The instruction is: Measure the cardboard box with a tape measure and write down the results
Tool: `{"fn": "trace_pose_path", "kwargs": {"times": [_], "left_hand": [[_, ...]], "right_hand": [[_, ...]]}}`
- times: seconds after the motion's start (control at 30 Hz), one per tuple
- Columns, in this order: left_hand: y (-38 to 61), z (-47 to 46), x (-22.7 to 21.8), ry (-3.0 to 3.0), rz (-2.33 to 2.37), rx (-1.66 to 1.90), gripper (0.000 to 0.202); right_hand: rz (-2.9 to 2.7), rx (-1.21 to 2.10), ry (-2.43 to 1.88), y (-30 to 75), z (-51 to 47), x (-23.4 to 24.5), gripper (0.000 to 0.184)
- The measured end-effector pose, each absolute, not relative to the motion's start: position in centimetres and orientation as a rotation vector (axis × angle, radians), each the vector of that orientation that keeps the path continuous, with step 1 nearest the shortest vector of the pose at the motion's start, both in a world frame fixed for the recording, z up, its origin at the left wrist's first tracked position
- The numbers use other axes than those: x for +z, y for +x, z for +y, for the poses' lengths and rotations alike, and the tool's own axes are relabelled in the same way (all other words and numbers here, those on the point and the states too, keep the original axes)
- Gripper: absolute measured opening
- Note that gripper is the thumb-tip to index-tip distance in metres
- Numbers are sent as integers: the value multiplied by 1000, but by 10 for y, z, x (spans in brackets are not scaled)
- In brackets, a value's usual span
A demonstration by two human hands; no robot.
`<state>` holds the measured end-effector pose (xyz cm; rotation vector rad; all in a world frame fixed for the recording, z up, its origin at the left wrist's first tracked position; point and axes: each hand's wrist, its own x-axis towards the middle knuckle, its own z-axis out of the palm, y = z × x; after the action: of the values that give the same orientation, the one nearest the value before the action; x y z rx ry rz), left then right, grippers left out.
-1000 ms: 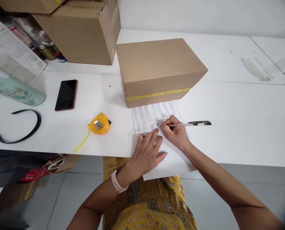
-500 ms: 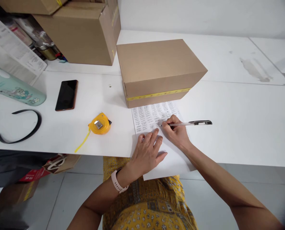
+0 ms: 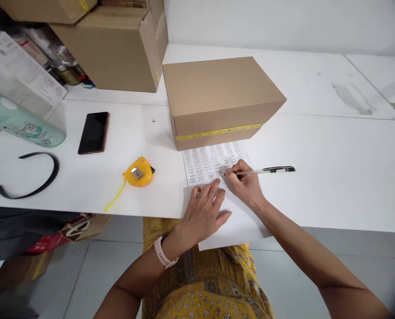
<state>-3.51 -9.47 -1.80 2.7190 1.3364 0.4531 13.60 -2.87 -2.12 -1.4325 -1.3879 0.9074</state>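
My right hand (image 3: 245, 182) is closed around a pen (image 3: 267, 170), whose tip meets the sheet of paper (image 3: 230, 235). Columns of small handwriting fill the upper part of that sheet; its lower part is blank and hangs past the table's front edge. Flat on the paper, with fingers spread, lies my left hand (image 3: 206, 210), just left of the pen tip. A closed cardboard box (image 3: 224, 91) with a yellow strip along its side stands at the top of the sheet and appears to cover its far edge.
To the left lie a yellow tape measure (image 3: 139, 172) with its tape partly out, a phone (image 3: 94, 133) and a black curved band (image 3: 53, 173). A mint bottle (image 3: 25, 119) is at the left edge. Larger cardboard boxes (image 3: 118, 53) stand behind, against the wall.
The camera view has shifted very slightly. Both hands, the pen and the paper stay in practically the same place.
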Motion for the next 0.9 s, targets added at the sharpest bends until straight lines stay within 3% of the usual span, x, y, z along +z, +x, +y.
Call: {"fn": "trace_pose_path", "kwargs": {"times": [0.9], "left_hand": [[-35,-96,-17,2713,1343,441,49]], "right_hand": [[-1399,911,-1426,136,-28,-21,26]]}}
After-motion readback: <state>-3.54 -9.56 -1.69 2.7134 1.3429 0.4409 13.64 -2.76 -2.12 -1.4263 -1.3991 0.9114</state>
